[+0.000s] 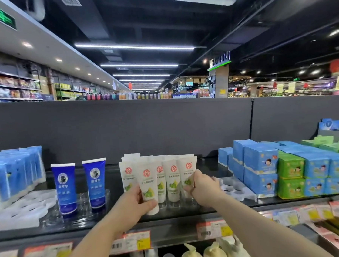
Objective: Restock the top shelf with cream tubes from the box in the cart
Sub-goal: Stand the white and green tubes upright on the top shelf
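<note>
Several white cream tubes (172, 177) with red round logos and green fruit pictures stand cap-down in rows on the black top shelf (181, 211). My left hand (136, 201) grips the front tube (149, 188), which stands at the shelf's front edge. My right hand (202, 187) is closed around the rightmost tube (188, 166), covering its lower half. The cart and its box are out of view.
Two dark blue tubes (79, 187) stand left of the white ones, with light blue packs (16, 175) further left. Blue and green boxes (284, 171) are stacked on the right. White plastic trays (233, 188) lie on the shelf. Price tags (131, 242) line the edge.
</note>
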`<action>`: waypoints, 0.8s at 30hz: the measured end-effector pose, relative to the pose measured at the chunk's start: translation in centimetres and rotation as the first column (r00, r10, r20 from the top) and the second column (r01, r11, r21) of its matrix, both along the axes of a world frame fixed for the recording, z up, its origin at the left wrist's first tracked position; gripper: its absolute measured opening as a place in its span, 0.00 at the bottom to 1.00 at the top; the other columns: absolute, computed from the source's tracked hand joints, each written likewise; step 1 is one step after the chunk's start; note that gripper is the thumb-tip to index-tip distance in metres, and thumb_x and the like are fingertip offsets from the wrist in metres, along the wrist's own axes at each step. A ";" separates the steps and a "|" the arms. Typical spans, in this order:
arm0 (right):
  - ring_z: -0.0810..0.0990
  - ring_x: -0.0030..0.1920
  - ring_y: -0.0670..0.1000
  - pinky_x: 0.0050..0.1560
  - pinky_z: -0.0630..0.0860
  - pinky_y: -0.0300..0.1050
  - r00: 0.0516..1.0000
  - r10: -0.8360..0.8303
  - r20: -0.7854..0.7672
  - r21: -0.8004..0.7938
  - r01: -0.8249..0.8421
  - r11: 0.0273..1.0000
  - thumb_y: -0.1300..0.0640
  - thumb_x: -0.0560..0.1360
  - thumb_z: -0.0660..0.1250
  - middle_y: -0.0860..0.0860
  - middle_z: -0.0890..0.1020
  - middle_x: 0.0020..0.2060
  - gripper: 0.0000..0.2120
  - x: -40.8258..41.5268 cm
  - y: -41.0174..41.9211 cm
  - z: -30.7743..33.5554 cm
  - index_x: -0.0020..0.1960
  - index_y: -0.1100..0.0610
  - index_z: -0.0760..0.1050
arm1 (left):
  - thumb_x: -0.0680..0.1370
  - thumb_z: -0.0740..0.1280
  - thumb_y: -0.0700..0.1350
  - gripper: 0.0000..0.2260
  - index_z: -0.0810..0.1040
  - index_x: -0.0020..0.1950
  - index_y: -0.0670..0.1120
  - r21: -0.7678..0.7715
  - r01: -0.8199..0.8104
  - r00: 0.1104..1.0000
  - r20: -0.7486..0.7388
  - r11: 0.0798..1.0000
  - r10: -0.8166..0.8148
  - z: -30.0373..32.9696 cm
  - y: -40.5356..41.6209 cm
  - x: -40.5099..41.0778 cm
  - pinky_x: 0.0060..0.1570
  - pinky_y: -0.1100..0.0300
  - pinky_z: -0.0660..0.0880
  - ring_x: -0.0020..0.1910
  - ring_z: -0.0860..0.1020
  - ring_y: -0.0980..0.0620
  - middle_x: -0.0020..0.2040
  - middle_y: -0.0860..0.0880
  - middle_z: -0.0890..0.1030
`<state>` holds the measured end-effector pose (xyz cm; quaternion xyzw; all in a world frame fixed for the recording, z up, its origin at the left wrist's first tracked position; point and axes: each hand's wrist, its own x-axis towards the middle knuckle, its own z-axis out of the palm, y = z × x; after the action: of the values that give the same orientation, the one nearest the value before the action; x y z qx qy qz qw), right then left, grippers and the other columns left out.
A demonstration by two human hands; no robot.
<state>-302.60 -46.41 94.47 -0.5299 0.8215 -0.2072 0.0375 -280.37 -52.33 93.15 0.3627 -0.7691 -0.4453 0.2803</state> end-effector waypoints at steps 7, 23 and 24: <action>0.70 0.65 0.56 0.71 0.57 0.58 0.996 -0.054 -0.077 0.086 0.061 0.994 0.51 0.80 0.63 0.51 0.76 0.61 0.14 0.0 -0.5 -1.1 0.64 0.51 0.66 | 0.76 0.70 0.44 0.18 0.72 0.62 0.61 0.000 0.004 1.000 -0.001 1.000 -0.004 0.0 0.1 0.0 0.56 0.61 0.75 0.59 0.77 0.59 0.59 0.61 0.80; 0.80 0.50 0.42 0.45 0.74 0.33 0.880 0.376 0.290 -0.245 -0.311 0.918 0.52 0.74 0.72 0.37 0.78 0.46 0.16 5.4 2.7 1.8 0.60 0.46 0.75 | 0.78 0.68 0.46 0.08 0.80 0.55 0.56 -0.015 0.057 0.990 -0.126 0.998 -0.058 2.1 1.5 -2.1 0.48 0.61 0.79 0.51 0.81 0.57 0.52 0.59 0.82; 0.80 0.51 0.42 0.47 0.74 0.35 0.871 0.388 0.302 -0.255 -0.319 0.913 0.53 0.74 0.72 0.37 0.78 0.46 0.15 5.8 2.4 1.8 0.60 0.46 0.75 | 0.78 0.67 0.47 0.08 0.80 0.56 0.55 -0.007 0.057 0.990 -0.132 0.998 -0.058 2.2 1.3 -1.7 0.48 0.61 0.79 0.51 0.81 0.57 0.53 0.58 0.83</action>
<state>-296.83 -44.00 96.28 -0.6279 0.6659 -0.3669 0.1663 -282.09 -51.05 95.36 0.3099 -0.7597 -0.4751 0.3181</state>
